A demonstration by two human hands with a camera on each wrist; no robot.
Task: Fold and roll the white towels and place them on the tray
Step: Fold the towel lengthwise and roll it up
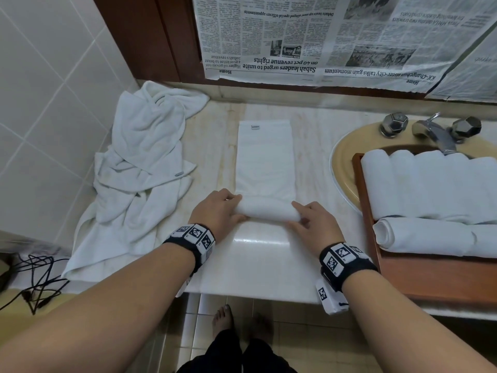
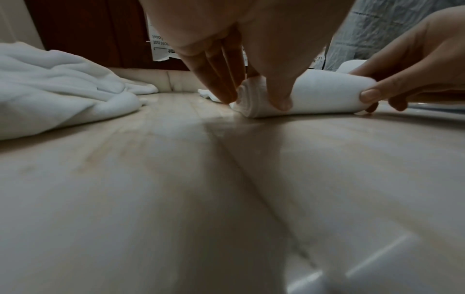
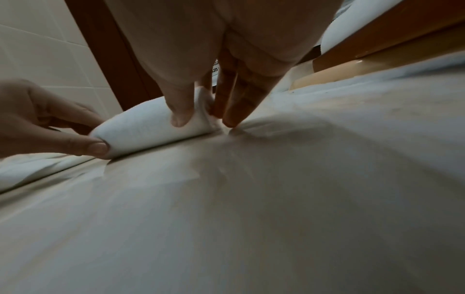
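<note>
A folded white towel [image 1: 265, 160] lies lengthwise on the marble counter, and its near end is rolled into a short roll [image 1: 267, 210]. My left hand [image 1: 217, 211] grips the roll's left end, thumb in front and fingers behind, as the left wrist view shows for the left hand [image 2: 254, 101] on the roll [image 2: 322, 93]. My right hand [image 1: 314, 220] grips the right end the same way, seen in the right wrist view as the right hand [image 3: 205, 119] on the roll [image 3: 141, 127]. A wooden tray [image 1: 419, 275] at the right holds several rolled towels [image 1: 430, 184].
A heap of unfolded white towels [image 1: 139, 168] fills the counter's left side against the tiled wall. The tray sits across a beige sink [image 1: 347, 162] with a chrome faucet [image 1: 435, 133]. Newspaper [image 1: 322, 36] covers the back wall. Black cables [image 1: 35, 281] hang at the far left.
</note>
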